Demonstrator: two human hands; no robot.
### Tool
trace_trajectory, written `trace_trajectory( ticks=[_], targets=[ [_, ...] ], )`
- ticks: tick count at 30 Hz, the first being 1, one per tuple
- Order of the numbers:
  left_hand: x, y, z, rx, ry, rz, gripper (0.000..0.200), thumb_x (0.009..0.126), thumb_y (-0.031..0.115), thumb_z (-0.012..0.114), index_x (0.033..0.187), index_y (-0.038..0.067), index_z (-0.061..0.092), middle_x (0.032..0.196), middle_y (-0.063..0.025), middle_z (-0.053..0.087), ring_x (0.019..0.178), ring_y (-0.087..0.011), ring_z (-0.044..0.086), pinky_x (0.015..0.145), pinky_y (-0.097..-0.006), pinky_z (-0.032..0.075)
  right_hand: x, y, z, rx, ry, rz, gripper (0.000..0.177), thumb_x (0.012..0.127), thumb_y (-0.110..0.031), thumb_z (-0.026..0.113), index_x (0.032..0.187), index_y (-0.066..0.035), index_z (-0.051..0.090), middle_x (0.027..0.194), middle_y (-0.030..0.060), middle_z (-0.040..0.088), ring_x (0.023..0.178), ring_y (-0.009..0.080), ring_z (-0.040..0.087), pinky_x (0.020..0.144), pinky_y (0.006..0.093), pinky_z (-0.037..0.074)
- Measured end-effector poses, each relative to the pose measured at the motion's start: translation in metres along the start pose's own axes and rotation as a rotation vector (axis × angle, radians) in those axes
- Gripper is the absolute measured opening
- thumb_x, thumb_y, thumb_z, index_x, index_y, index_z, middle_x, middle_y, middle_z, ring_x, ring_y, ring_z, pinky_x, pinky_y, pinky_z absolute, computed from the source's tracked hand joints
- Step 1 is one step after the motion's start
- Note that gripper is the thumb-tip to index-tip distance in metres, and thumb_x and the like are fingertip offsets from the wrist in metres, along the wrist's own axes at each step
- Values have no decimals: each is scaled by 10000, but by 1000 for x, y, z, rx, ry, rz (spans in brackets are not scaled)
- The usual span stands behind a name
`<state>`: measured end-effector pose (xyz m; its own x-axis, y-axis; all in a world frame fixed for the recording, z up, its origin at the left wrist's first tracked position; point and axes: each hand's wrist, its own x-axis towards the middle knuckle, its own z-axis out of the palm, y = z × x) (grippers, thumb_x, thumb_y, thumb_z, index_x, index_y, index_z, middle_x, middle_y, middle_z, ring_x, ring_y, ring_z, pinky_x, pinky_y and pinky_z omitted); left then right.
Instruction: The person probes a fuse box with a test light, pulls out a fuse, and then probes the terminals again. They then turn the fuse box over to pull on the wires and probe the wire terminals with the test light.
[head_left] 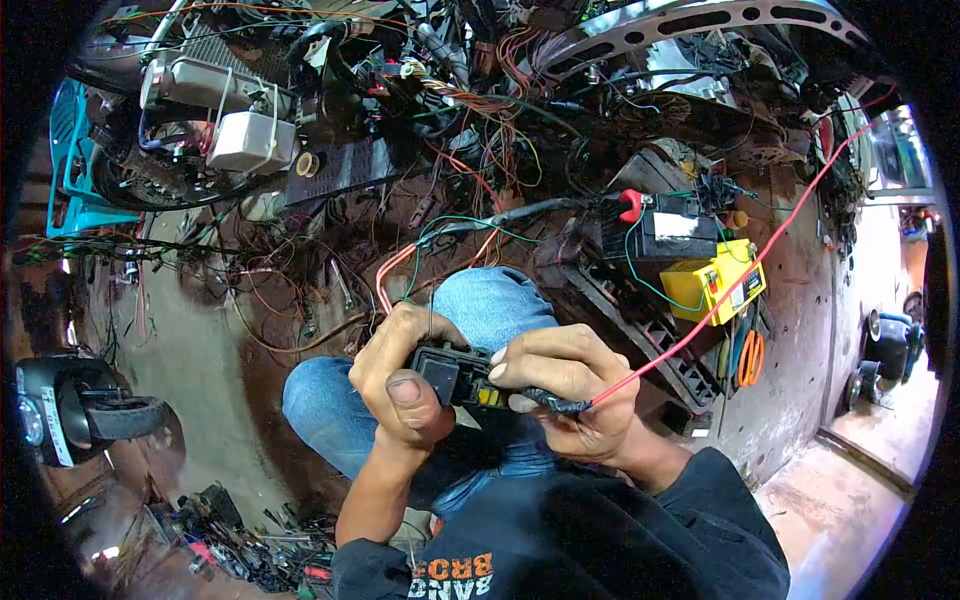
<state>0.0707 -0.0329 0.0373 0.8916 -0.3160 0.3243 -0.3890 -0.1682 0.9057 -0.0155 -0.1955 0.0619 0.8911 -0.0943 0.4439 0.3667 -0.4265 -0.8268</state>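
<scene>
A black fuse box [440,374] with a yellow piece on its lower right is held between both hands above the knees. My left hand [403,375] grips its left end, thumb on the front face. With fingers closed, my right hand [575,385] holds its right side and a black-taped wire bundle [556,402]. From that bundle a red wire [690,338] runs up to the upper right. Orange-red wires [388,272] rise behind my left hand.
A dark battery [668,232] with a red clamp [631,206] and a yellow battery [715,282] stand at the right, near orange-handled pliers [751,358]. Tangled wiring [480,110] and a metal frame span the top. Tools [235,535] lie at the lower left.
</scene>
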Motion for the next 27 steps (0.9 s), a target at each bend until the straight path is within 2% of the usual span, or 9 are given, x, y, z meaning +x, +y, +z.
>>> trace_trajectory(
  ticks=[2,4,9,27],
  targets=[
    [0,0,0,3,4,5,821,1033,646,270,757,-33,639,704,-122,631,624,-251,626,598,-342,481,0,-2,0,6,9,11,408,726,12,809,1116,-79,729,1062,101,703,887,264,739,734,365,598],
    [0,0,0,4,-5,1,817,1034,644,271,757,-31,638,703,-119,631,623,-251,627,597,-340,481,-2,-7,-3,24,-12,14,373,752,45,803,1086,-98,721,1042,82,698,909,222,713,764,330,590],
    [2,-2,-1,0,-11,19,812,1031,647,277,760,-28,638,701,-115,629,622,-251,630,595,-341,483,0,-9,0,40,-97,-8,422,740,18,830,1125,-119,725,1076,75,719,904,232,738,749,336,594],
    [0,-3,-4,-27,-31,37,768,1035,612,316,780,-39,632,719,-130,631,640,-265,637,610,-350,495,0,-8,7,32,-52,-5,484,690,54,761,1151,-92,730,1080,87,704,878,258,736,718,353,597]
  ],
)
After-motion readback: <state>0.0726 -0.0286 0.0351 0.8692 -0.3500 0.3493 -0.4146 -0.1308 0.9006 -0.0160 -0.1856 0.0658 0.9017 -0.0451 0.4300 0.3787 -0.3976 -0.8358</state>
